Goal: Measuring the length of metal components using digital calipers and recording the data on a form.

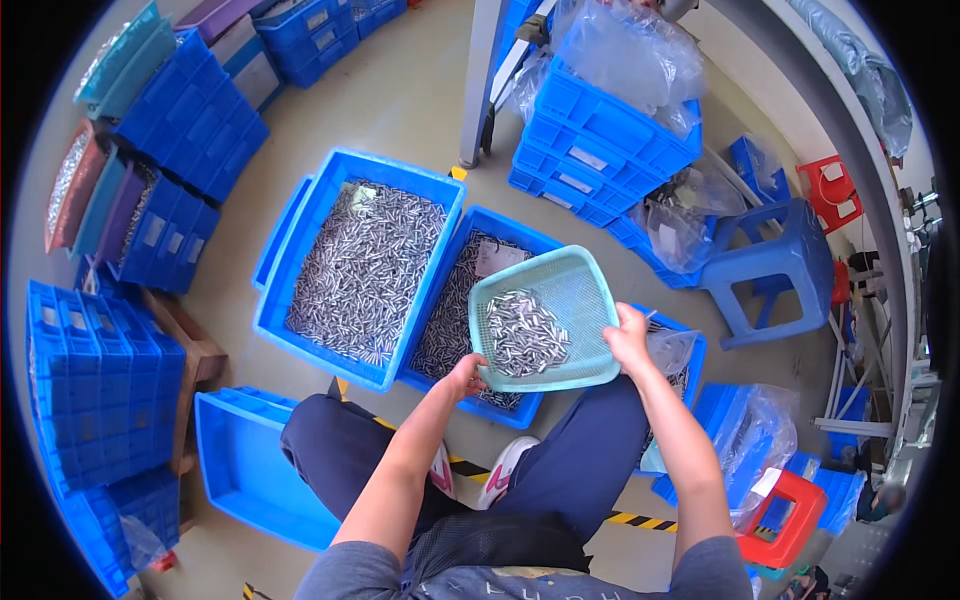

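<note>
I hold a teal mesh basket [575, 290] in both hands, tilted over a blue crate. My left hand [466, 376] grips its near left corner. My right hand [629, 336] grips its right edge. A heap of small silver metal cylinders [524, 333] lies in the basket's lower part. Under the basket stands a blue crate [482, 222] of darker metal pieces, and left of it a larger blue crate [305, 225] is filled with shiny silver cylinders [365, 270].
An empty blue crate [225, 465] lies by my left knee. Stacks of blue crates [100, 390] line the left side and the back [600, 150]. A blue stool [775, 270] and a red stool [785, 515] stand at right, among plastic bags.
</note>
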`<state>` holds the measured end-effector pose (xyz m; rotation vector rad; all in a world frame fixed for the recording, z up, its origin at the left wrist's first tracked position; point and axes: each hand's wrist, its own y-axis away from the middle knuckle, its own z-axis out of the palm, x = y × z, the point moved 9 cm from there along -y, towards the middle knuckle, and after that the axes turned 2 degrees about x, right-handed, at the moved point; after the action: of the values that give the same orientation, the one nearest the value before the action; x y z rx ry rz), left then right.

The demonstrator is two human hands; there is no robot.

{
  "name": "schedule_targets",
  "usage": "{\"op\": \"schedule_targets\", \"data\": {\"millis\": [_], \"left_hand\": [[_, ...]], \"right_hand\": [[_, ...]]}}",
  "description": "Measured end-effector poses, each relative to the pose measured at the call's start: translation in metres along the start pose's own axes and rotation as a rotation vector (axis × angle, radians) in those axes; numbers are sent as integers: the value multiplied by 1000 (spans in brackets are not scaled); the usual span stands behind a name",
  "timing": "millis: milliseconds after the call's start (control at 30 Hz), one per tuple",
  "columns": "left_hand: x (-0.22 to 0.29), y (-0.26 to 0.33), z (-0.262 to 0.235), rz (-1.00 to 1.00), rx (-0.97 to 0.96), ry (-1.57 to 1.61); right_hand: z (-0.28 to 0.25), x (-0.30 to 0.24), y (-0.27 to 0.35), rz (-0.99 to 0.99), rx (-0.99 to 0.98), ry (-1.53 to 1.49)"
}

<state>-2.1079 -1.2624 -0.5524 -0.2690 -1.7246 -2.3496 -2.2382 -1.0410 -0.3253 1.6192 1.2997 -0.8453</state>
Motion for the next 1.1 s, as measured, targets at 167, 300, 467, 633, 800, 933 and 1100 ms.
{"op": "schedule_targets", "data": {"millis": [167, 300, 467, 633, 800, 933, 1100], "left_hand": [[2, 11, -19, 72, 124, -102], [95, 97, -3, 537, 68, -312], [169, 188, -89, 731, 305, 245], [159, 213, -122, 721, 342, 713], [151, 182, -114, 617, 430, 507], [156, 183, -110, 630, 517, 359], [178, 186, -94, 693, 471, 278]], "right_hand": [[35, 43, -9, 38, 64, -33], [43, 21, -14, -54, 52, 294], [67, -23, -18, -197, -18, 660], [127, -62, 27, -382, -137, 790], [218, -73, 83, -569, -281, 679], [192, -76, 56, -552, -254, 804], [118, -92, 13, -524, -178, 831]]}}
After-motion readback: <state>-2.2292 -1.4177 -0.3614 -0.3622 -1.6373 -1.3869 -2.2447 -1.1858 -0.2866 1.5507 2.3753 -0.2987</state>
